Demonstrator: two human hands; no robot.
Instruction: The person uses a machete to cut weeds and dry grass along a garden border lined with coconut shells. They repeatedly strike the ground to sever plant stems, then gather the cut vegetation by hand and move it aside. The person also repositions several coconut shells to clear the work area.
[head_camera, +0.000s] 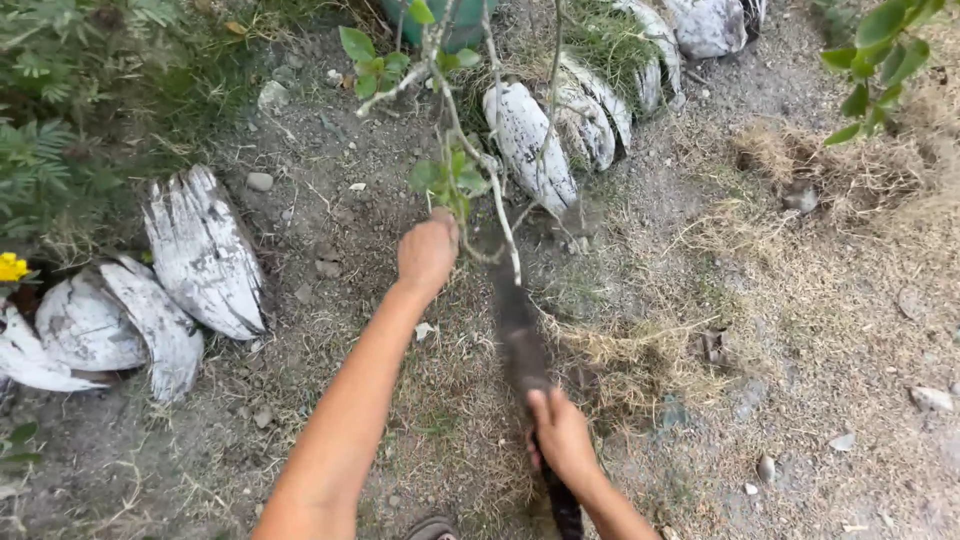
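Note:
My left hand (427, 252) is stretched forward and closed around a thin pale branch (478, 160) of a small shrub with a few green leaves. My right hand (560, 435) grips the dark handle of a long knife (515, 320), low in the view. Its blade is motion-blurred and points up toward the branch, just right of my left hand. The branch hangs over bare grey soil.
White-painted coconut husks (200, 250) edge the ground at left, and more husks (530, 140) lie at top centre. Dry grass (640, 340) covers the right side. Green ferns (60, 130) and a yellow flower (12, 267) are at far left. Small stones lie scattered.

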